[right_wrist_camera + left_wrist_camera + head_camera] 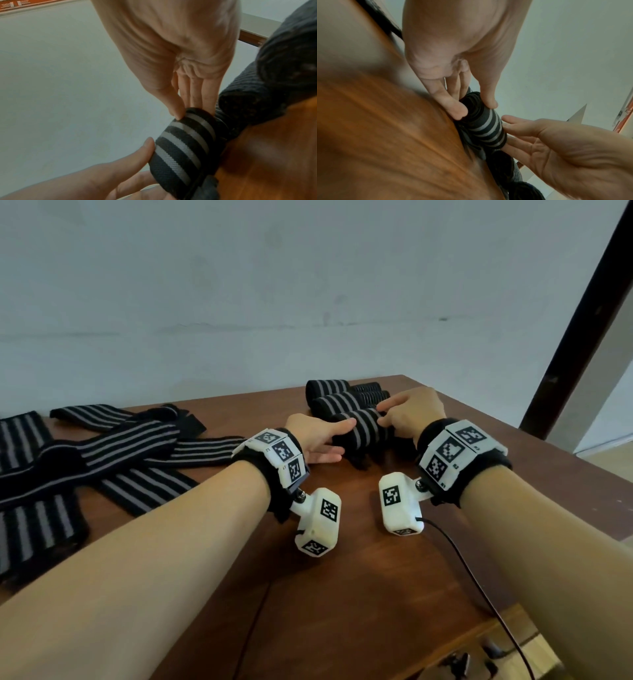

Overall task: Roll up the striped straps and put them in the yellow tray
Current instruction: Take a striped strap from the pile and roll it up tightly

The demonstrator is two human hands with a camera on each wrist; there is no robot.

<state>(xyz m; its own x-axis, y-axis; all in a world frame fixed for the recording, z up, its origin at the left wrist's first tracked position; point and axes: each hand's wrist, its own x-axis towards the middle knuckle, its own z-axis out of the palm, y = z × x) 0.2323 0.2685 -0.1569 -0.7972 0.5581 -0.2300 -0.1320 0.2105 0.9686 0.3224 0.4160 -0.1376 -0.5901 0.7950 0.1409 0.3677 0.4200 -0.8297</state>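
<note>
Hands (407, 412) — both pinching rolled strap (363, 429) between.

Flat straps (41, 474) run off the left edge; left-wrist view's table (385, 135) is blurred.

Rolled strap (363, 430): black with grey lengthwise stripes. Two more rolls (337, 397) beyond it: same black and grey striping. Loose straps (113, 446) at left: black, grey-striped. Table (342, 594): reddish-brown wood grain. Wrist bands (455, 451): black, carrying white blocks with black square-code markers. Wall (274, 285): pale grey-white
</note>
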